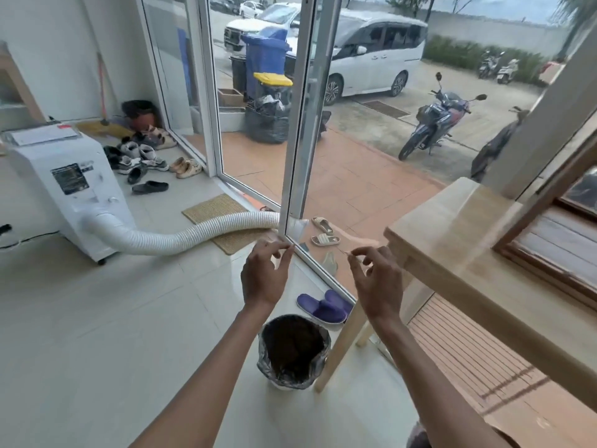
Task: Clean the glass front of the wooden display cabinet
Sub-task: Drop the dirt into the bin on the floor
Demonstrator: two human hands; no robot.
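Purple slippers between the hands, black-lined bin below them, pale wood bench right, white ribbed hose left, beige woven mat.

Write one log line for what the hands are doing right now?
left hand: raised, fingers pinched | right hand: raised, fingers pinched | held item: cannot tell | below: lined bin | cabinet glass: not being wiped

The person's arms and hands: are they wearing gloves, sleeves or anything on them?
No gloves. The bare left hand and bare right hand show no rings, and both forearms are uncovered, with no watch or bracelet at the wrists. No sleeve reaches into view on either arm.
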